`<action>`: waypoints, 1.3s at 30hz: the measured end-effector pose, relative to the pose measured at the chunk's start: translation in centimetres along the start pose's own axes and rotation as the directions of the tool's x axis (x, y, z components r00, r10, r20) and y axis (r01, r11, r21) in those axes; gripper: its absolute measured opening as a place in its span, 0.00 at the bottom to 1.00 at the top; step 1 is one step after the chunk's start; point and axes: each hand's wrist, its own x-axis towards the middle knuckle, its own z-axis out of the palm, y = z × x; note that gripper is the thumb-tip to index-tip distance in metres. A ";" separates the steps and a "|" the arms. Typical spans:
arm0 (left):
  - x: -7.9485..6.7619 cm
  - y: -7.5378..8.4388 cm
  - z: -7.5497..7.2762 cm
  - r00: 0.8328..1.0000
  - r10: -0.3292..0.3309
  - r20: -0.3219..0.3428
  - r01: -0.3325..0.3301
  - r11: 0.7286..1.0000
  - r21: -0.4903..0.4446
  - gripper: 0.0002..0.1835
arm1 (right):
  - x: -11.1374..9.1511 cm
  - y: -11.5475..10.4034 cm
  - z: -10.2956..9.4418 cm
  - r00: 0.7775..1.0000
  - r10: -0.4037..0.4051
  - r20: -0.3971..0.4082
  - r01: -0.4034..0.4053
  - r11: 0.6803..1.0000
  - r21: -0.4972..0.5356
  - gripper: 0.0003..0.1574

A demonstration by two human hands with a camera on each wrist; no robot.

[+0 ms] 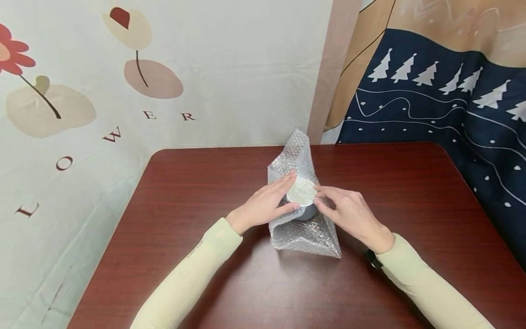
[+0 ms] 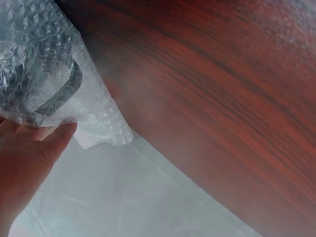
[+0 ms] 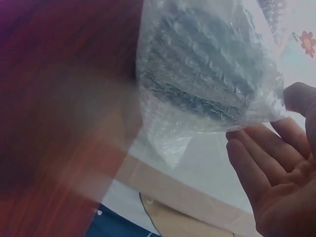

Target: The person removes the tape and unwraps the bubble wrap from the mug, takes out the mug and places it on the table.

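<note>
A sheet of clear bubble wrap (image 1: 287, 164) stands folded up around a dark grey mug (image 1: 307, 213) with a pale, round top. Through the plastic in the left wrist view, the mug's handle (image 2: 66, 91) shows as a dark curve. My left hand (image 1: 267, 201) presses the wrap against the mug's left side, fingers nearly straight and thumb spread toward the front. On the other side my right hand (image 1: 349, 210) pinches the wrap's edge at the rim between thumb and forefinger. Its other fingers (image 3: 256, 158) extend beneath the edge in the right wrist view.
Everything stands on a dark red wooden table (image 1: 197, 183) with rounded back corners. Behind it hangs a pale cloth (image 1: 246, 68) with flower prints, and a navy cloth (image 1: 411, 105) with white trees is at the right. A loose flap of wrap (image 1: 306, 240) spreads toward the front.
</note>
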 end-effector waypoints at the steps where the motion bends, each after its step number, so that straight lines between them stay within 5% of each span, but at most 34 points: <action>1: 0.0 0.0 0.0 1.000 0.002 -0.001 -0.002 1.000 0.000 0.44 | 0.1 0.0 0.0 1.000 -0.001 0.000 0.001 1.000 -0.005 0.11; 21: 0.0 -0.3 0.2 1.000 0.022 -0.017 -0.022 1.000 -0.001 0.45 | 0.6 0.8 -2.1 0.981 0.052 -0.188 -0.059 0.998 -0.030 0.13; 39: 0.0 -0.5 0.2 1.000 0.025 -0.014 -0.025 1.000 -0.006 0.45 | -0.3 2.7 -3.7 0.966 0.139 -0.219 -0.180 0.967 -0.182 0.08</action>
